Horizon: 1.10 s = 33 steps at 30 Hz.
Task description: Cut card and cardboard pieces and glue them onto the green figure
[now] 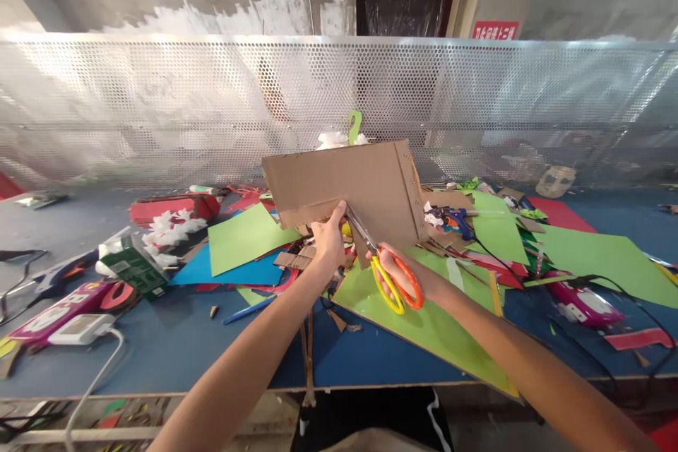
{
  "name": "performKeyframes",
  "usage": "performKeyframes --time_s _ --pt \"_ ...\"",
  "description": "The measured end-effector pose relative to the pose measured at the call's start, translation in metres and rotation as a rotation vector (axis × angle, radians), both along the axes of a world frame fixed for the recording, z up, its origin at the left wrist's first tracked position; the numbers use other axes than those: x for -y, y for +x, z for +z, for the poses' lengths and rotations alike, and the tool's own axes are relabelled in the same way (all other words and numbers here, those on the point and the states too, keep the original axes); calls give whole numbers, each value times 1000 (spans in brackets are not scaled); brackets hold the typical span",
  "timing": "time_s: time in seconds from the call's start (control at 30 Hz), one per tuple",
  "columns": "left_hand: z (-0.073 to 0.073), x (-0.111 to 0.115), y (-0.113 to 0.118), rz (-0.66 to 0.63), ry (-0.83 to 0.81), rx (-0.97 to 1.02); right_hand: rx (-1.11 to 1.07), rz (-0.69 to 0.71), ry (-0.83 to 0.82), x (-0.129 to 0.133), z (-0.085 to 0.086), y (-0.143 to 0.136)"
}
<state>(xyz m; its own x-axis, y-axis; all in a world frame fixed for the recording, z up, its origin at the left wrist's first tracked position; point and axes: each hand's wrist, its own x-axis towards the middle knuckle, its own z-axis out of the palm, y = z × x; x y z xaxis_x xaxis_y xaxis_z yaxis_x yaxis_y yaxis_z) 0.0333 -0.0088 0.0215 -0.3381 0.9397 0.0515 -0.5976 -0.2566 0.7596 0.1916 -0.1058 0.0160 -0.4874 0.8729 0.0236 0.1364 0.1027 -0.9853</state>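
Looking down from the head camera, we see our left hand [328, 239] pinching the lower edge of a flat brown corrugated cardboard sheet [344, 187], held up off the blue desk [174, 346] and tilted toward us. Our right hand [405, 275] is closed through the loops of the yellow-and-orange-handled scissors [389, 275], whose metal blades reach up into the bottom edge of the cardboard, just right of our left thumb. The hands sit close together but do not touch

We judge the cardboard light yet fairly stiff: it holds its shape in the air from a single pinch, though a fold line near its right end suggests it will hinge there. Its matte face should give a sure hold, and it would crease rather than break if squeezed hard. Taking it close beside the cut line, as our left hand does, looks the best place, since the free far end may flap

Below the cardboard lies a large lime-green paper sheet [424, 325] running to the desk's near edge, with a blue paper sheet [233, 272] and another green one further left. A blue glue gun [455, 217] rests behind to the right, and a white power adapter [79, 328] sits near the left front edge
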Motion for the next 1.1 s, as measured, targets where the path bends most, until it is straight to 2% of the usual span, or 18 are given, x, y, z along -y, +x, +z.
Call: performKeyframes --time_s 0.2,0.3,0.43,0.57,0.7,0.83,1.1 --pt "-9 -13 -9 38 67 -144 -2 -50 80 -2 -13 -2" --pt "-7 -14 -8 49 111 -92 -14 -70 105 2 -13 -5" --pt "1 -8 -4 25 -10 20 50 -76 177 5 -12 -8" --pt "7 1 -2 -15 -75 88 73 -81 172 5 -8 -10" --pt "11 8 2 -61 -118 81 66 -94 167 3 -3 -12" --pt "15 11 3 -35 -178 52 102 -101 218 0 -3 -12" --pt "8 0 2 8 -87 43 155 -162 240 -3 -6 -9"
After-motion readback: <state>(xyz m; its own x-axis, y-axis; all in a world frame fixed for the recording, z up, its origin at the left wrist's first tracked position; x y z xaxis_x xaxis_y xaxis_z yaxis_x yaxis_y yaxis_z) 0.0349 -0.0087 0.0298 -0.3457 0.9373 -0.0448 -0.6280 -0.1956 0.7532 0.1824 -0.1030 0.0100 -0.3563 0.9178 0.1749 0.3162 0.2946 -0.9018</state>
